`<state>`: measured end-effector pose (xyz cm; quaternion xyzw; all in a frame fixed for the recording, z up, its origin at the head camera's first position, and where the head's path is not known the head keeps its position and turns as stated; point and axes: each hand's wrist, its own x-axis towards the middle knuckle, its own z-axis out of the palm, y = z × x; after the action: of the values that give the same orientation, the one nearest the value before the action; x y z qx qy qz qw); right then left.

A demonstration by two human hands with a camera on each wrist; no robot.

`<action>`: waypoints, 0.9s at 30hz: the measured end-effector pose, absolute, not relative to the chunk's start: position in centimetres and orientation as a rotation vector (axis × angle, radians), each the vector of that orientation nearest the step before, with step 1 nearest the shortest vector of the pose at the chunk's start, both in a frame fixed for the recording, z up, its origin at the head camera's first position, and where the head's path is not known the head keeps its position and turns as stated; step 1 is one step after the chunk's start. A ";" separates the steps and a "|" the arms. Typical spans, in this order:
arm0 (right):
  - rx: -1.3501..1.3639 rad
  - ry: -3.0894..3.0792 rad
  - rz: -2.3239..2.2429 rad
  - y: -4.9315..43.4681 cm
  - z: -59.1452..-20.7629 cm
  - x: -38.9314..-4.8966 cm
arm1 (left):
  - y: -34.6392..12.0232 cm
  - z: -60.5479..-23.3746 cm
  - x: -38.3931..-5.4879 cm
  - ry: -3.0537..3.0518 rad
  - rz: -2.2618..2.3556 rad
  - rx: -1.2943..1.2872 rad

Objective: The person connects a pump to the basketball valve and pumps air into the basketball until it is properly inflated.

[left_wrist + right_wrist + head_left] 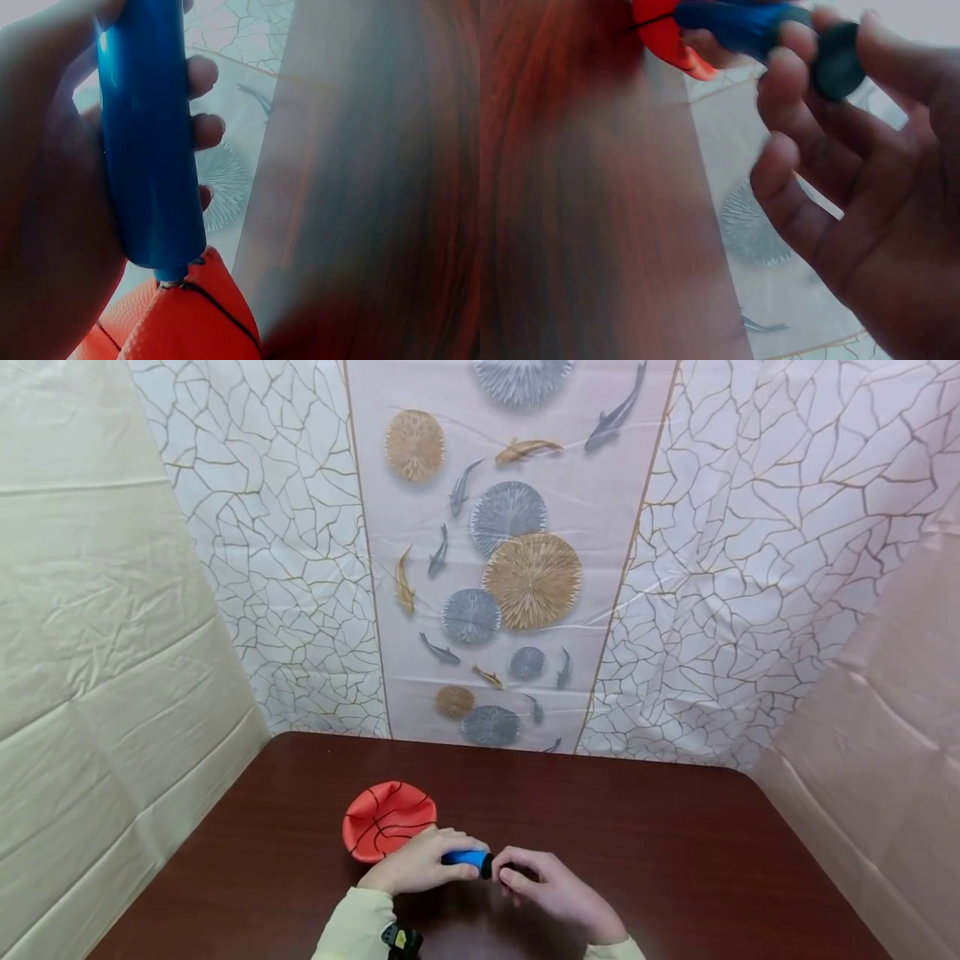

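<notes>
A sagging red basketball [386, 818] with black lines and a deep dent lies on the table. My left hand [422, 864] grips a blue hand pump [150, 150], its fingers wrapped round the barrel. At the barrel's narrow end, a short bit of metal shows where the pump meets the ball's red skin [195, 322]. On the right, my right hand [555, 887] pinches the dark round handle [838, 66] at the pump's other end between thumb and fingers. The left hand hides part of the ball's near side.
The dark reddish-brown table [660, 835] spreads out on both sides of the hands. Behind it hangs a patterned cloth [480, 677] with fish and round shapes. Pale cloth walls [112, 693] flank the table. A black device [403, 939] sits on the left wrist.
</notes>
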<state>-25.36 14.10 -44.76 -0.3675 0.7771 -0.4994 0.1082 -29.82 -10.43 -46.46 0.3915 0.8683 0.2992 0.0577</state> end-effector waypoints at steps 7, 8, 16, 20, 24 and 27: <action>-1.167 2.264 -1.326 16.4 -43.3 -25.0 | -10.9 -46.4 -29.9 2.601 0.918 1.155; -1.188 2.246 -1.345 17.0 -43.0 -24.9 | -11.0 -46.4 -29.9 2.609 0.930 1.139; -1.246 2.186 -1.628 21.3 -41.6 -24.5 | -11.3 -46.0 -29.9 2.648 1.010 0.985; -1.212 2.171 -1.689 21.2 -41.8 -24.6 | -11.1 -46.0 -29.9 2.637 1.003 0.971; -1.158 2.146 -1.785 20.2 -42.3 -24.9 | -10.8 -46.1 -29.8 2.656 1.001 0.935; -1.004 2.174 -1.825 18.7 -42.7 -25.1 | -10.4 -46.3 -29.9 2.654 1.035 0.927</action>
<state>-25.13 18.73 -42.74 -0.3326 0.7205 -0.6049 0.0653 -29.88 -10.44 -46.28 0.3086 0.8836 0.3445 0.0729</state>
